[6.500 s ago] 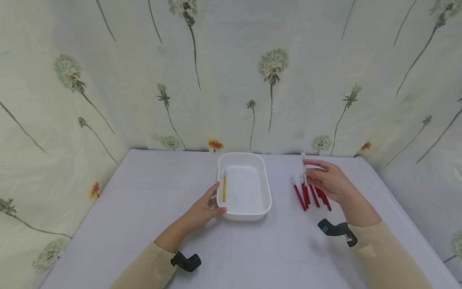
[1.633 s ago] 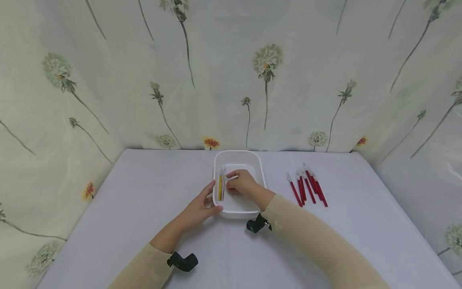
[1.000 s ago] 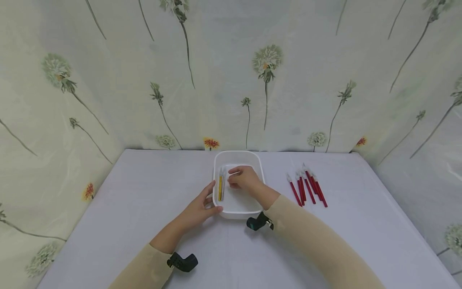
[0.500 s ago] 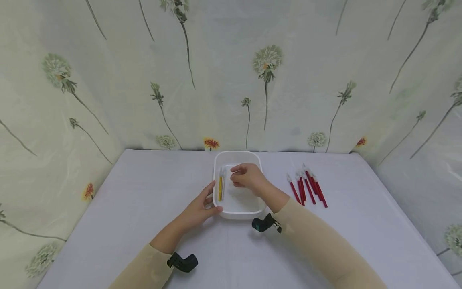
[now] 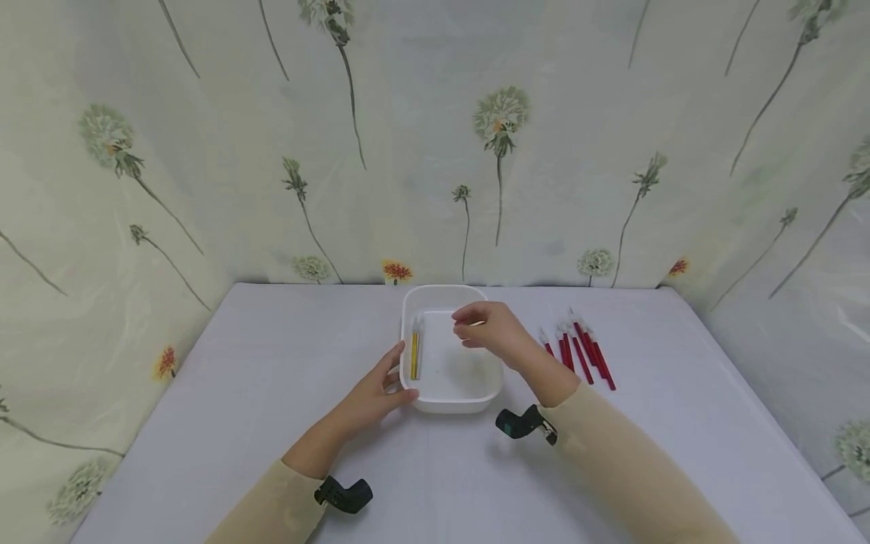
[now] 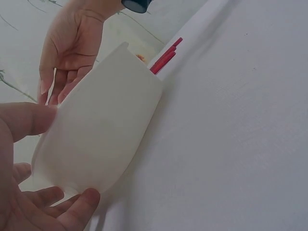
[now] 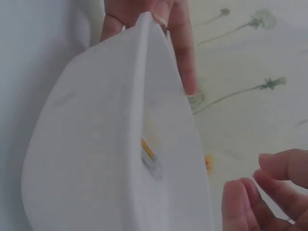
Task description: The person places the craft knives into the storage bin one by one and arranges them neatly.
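Observation:
My left hand holds the left wall of a white plastic tub; in the left wrist view its thumb lies at the rim and fingertips press the outer wall. Inside, along the tub's left side, lie a slim yellow stick and a silvery-white stick next to it, both with clear tips. My right hand hovers over the tub's right part, fingers loosely bent and nothing seen between them. The right wrist view shows its thumb and fingers apart, beside the tub.
Several red sticks with clear tips lie loosely together on the white-clothed table, right of the tub. The right forearm partly covers their left end. A dandelion-print curtain stands behind the table and at both sides.
The silvery-white stick, earlier held upright over the red ones, now lies beside the yellow one in the tub. My right hand has let go and moved right and up; the left hand stays.

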{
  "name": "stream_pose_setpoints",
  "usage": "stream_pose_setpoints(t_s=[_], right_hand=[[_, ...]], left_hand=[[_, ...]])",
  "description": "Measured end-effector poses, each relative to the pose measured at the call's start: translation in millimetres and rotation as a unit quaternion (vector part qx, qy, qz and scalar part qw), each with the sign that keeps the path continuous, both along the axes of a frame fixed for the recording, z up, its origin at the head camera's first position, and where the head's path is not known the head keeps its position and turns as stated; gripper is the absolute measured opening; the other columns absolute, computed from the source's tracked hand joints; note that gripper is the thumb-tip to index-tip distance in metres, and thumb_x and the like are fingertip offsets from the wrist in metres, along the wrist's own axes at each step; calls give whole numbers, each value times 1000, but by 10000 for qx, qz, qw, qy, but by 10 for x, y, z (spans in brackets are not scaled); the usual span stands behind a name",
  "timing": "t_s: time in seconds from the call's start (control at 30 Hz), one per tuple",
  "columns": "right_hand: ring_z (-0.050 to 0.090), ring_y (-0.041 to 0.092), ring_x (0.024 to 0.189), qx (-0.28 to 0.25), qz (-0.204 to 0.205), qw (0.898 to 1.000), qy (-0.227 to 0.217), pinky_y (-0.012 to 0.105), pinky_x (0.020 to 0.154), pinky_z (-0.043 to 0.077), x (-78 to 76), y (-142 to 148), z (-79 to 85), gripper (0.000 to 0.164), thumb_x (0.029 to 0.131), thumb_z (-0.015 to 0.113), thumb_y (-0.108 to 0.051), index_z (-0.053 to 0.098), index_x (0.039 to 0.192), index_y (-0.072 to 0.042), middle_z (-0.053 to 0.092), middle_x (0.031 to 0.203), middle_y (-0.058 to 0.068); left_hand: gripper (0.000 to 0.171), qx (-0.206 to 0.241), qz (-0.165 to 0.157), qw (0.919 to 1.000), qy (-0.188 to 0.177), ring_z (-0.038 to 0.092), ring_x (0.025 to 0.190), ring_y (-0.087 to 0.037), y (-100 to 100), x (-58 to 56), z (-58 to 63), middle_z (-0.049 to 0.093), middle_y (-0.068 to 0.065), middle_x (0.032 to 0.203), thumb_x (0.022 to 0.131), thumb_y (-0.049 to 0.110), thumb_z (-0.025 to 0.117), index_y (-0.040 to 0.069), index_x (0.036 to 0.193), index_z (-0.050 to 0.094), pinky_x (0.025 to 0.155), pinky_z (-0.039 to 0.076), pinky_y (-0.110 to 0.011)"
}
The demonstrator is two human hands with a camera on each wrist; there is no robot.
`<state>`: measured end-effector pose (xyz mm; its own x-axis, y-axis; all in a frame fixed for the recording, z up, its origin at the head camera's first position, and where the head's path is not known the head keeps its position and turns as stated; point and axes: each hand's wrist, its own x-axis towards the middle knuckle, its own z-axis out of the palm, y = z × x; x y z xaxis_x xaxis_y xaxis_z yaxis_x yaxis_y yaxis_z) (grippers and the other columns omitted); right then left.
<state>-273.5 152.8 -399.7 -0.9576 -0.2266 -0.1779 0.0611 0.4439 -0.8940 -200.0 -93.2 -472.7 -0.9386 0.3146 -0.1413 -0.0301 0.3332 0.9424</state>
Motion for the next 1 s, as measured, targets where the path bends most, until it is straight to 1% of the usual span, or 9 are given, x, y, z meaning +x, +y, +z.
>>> stream_pose_setpoints(t_s=[0.13, 0.33, 0.47, 0.57, 0.67, 0.83, 0.9, 1.0], right_hand=[[66, 33, 110, 37, 29, 9999, 135, 35, 88, 58, 42, 135, 85, 33, 95, 69, -15, 65, 126, -4, 65, 121, 14], [66, 30, 109, 353, -49, 9989, 312, 36, 90, 57, 114, 314, 223, 32, 96, 69, -21, 66, 126, -10, 65, 123, 12], [66, 31, 110, 466, -72, 9981, 387, 39, 92, 56, 167, 425, 280, 34, 96, 68, -22, 65, 128, -10, 64, 126, 12], [66, 31, 109, 483, -95, 9978, 444, 41, 93, 55, 197, 519, 294, 35, 97, 68, -22, 64, 129, -8, 63, 128, 13], [67, 29, 108, 609, -101, 9969, 487, 46, 96, 53, 224, 638, 291, 37, 97, 67, -26, 64, 130, -9, 63, 129, 13], [65, 31, 111, 788, -189, 9952, 557, 48, 97, 53, 263, 884, 295, 41, 96, 67, -35, 64, 130, -12, 64, 128, 13], [65, 33, 112, 830, -251, 9944, 609, 48, 96, 53, 274, 989, 293, 42, 97, 67, -36, 63, 131, -11, 63, 129, 14], [65, 33, 111, 931, -345, 9929, 658, 51, 98, 51, 295, 1134, 270, 45, 97, 65, -39, 61, 133, -12, 62, 131, 15]], left_hand=[[91, -37, 25, 10000, 24, 39, 143, -35, 5, 1, 1, 25, -9, 164, 91, 30, 75, 26, 161, 18, 107, 40, -58], [91, -52, 59, 9999, 76, 39, 143, -35, 17, 2, 2, 26, -10, 164, 91, 29, 76, 26, 161, 19, 108, 40, -57], [92, -44, 74, 9999, 67, 39, 143, -35, 19, -2, -3, 26, -10, 164, 90, 29, 76, 26, 161, 18, 108, 40, -57], [92, -75, 96, 9999, 68, 39, 143, -35, 17, -6, -14, 26, -10, 164, 90, 30, 76, 26, 161, 18, 108, 40, -57], [92, -58, 103, 9999, 52, 39, 143, -35, 16, -7, -19, 26, -9, 164, 90, 30, 76, 26, 161, 18, 108, 40, -57], [92, -71, 83, 9999, 42, 39, 143, -35, 16, -14, -29, 26, -9, 164, 90, 30, 76, 27, 161, 18, 107, 41, -58], [92, -96, 94, 9999, 51, 39, 143, -35, 17, -15, -33, 26, -9, 164, 90, 30, 76, 27, 161, 18, 107, 41, -58], [92, -145, 133, 9998, 56, 38, 143, -35, 19, -7, -34, 27, -9, 164, 90, 31, 76, 27, 161, 19, 106, 41, -58]])
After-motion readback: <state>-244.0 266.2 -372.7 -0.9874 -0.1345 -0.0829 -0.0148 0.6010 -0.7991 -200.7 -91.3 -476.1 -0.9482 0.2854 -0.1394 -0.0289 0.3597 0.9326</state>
